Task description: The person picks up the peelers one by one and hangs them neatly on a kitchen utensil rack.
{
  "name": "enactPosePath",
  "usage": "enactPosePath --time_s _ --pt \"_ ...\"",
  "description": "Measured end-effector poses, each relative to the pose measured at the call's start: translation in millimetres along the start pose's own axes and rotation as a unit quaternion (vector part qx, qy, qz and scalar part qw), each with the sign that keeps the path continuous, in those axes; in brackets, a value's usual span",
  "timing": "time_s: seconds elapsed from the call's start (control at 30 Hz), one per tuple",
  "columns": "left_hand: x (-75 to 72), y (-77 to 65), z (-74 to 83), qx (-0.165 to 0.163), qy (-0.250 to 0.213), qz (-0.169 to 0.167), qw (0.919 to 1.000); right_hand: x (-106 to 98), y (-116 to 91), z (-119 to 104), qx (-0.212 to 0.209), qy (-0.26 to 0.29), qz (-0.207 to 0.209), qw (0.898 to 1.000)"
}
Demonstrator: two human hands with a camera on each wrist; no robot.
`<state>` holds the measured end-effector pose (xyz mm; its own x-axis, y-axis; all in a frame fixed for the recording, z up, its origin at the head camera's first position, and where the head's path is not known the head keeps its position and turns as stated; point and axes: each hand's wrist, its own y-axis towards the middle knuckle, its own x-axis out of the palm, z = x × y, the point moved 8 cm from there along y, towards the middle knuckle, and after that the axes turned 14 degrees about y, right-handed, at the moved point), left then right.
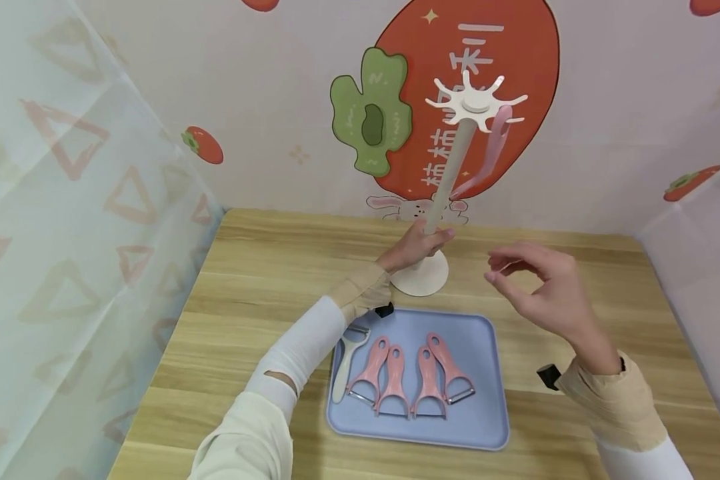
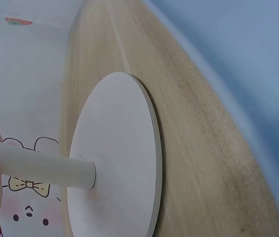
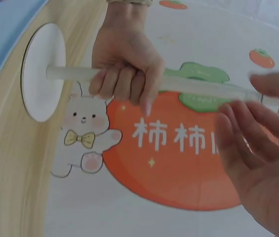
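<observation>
My left hand (image 1: pixel 411 249) grips the pole of a white stand (image 1: pixel 455 167) low down, and the right wrist view shows its fingers (image 3: pixel 124 85) wrapped round the pole. On top, the stand carries a ring of hooks; a pink peeler (image 1: pixel 493 150) hangs from one on the right side. My right hand (image 1: pixel 546 290) is held in the air to the right of the stand, fingers loosely bent and nothing between them. In front lies a blue tray (image 1: pixel 483 407) with several pink peelers (image 1: pixel 395 377) and a white peeler (image 1: pixel 346 367) at its left edge.
The stand's round base (image 2: pixel 114 163) rests on the wooden table (image 1: pixel 264 287), just behind the tray. A printed wall covering (image 1: pixel 288 100) rises at the table's back edge, and more sheeting (image 1: pixel 78 267) hangs along the left side.
</observation>
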<state>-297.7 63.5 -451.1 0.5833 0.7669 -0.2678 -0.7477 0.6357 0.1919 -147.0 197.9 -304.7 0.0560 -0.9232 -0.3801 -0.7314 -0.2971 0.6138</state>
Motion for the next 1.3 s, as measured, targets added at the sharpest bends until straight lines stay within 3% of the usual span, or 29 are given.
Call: enactPosePath --time_s 0.1,0.23,0.43,0.83,0.97,1.17,1.3 --pt "-2.8 -0.2 2.4 0.009 0.001 0.007 0.9999 9 -9 10 0.018 -0.021 -0.061 0.998" --pt "-2.6 -0.7 1.8 -0.005 -0.003 0.007 1.0 20 -21 17 0.039 -0.027 -0.115 0.992" --pt "4.4 0.8 1.2 -0.006 0.003 -0.005 1.0 24 -41 23 0.088 -0.025 -0.126 0.988" --pt "-1.0 1.2 2.4 0.005 0.005 0.005 1.0 44 -72 50 0.19 -0.017 -0.142 0.971" --pt "-1.6 3.1 2.4 0.001 0.001 0.005 1.0 60 -87 63 0.219 -0.003 -0.163 0.962" --pt "0.8 3.3 1.5 0.0 -0.002 0.0 1.0 88 -115 81 0.265 0.008 -0.22 0.939" --pt "0.6 2.7 0.8 -0.001 0.004 0.005 1.0 99 -125 86 0.275 0.014 -0.232 0.933"
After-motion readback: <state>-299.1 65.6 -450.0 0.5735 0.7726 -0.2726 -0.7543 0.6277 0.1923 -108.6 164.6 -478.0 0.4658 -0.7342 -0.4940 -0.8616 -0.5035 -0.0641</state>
